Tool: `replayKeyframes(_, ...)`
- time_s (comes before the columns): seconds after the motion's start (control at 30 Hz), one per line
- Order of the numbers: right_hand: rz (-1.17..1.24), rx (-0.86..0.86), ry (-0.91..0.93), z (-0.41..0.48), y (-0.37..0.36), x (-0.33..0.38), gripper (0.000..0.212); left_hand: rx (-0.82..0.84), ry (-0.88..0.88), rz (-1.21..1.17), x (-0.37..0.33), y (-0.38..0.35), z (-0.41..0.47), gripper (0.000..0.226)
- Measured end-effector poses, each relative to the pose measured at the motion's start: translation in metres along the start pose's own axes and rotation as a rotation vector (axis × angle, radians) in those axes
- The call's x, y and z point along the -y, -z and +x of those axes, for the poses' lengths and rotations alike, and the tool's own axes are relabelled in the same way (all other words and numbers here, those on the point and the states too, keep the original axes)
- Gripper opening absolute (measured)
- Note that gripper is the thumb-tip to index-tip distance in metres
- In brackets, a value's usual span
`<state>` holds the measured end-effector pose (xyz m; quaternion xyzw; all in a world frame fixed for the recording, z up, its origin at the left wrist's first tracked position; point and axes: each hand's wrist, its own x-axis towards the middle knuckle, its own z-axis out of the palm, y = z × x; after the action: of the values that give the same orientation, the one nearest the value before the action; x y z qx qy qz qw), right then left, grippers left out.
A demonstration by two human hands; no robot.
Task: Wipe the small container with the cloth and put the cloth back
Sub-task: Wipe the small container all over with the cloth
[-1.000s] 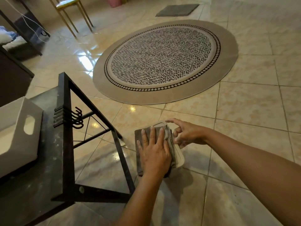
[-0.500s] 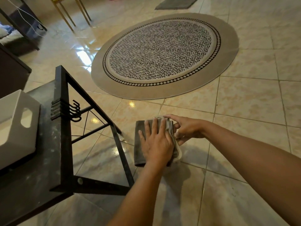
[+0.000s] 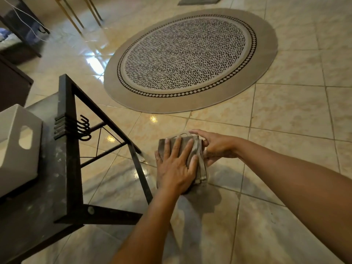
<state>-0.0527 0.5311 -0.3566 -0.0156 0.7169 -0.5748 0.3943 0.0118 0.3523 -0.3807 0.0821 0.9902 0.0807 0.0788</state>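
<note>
A grey cloth point(image 3: 199, 155) is wrapped over a small pale container point(image 3: 185, 133), held in the air above the tiled floor. My left hand point(image 3: 176, 168) lies flat on the cloth with fingers spread, pressing it against the container's side. From the right, my right hand point(image 3: 217, 145) grips the container, fingers on its top rim and thumb lower down. Most of the container is hidden by cloth and hands; only its top rim shows.
A black metal table point(image 3: 66, 168) with side hooks point(image 3: 83, 128) stands at the left, carrying a white bin point(image 3: 17, 161) with a handle cut-out. A round patterned rug point(image 3: 190, 58) lies ahead on the glossy tile floor. Chair legs point(image 3: 76, 14) and dark furniture are far left.
My left hand has slid the cloth slightly across the container, covering more of its pale side. My right hand shifted its grip at the rim. The view tilted down a little.
</note>
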Motion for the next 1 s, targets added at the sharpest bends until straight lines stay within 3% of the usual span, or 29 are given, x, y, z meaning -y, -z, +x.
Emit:
replayKeyframes(0.1,-0.019,-0.030,0.009,0.003,-0.003,0.001,0.097,-0.024,0.129,-0.042,0.009,0.001,0.002,0.065)
replayKeyframes(0.23,-0.037,-0.013,0.010,0.001,-0.003,0.003,0.097,0.027,0.074,-0.196,-0.003,-0.002,-0.010,0.060)
replayKeyframes(0.3,-0.024,-0.007,0.010,0.001,-0.004,0.003,0.097,0.017,0.057,-0.158,-0.002,-0.003,-0.002,0.057)
replayKeyframes(0.43,-0.026,-0.041,0.004,0.002,-0.005,0.003,0.098,-0.053,0.188,-0.176,0.003,-0.005,-0.006,0.059)
replayKeyframes(0.57,-0.040,-0.009,-0.004,0.002,-0.004,0.006,0.100,0.003,0.102,-0.067,-0.017,-0.012,-0.020,0.061)
replayKeyframes(0.73,-0.051,-0.029,0.004,0.002,-0.007,0.006,0.098,-0.030,0.204,-0.137,0.005,-0.002,0.014,0.060)
replayKeyframes(0.87,-0.062,-0.014,-0.001,0.001,-0.005,0.008,0.098,-0.013,0.155,-0.135,-0.007,-0.012,-0.013,0.065)
replayKeyframes(1.0,-0.054,-0.009,0.006,0.004,-0.008,0.007,0.096,-0.004,0.207,-0.153,0.005,0.001,0.019,0.063)
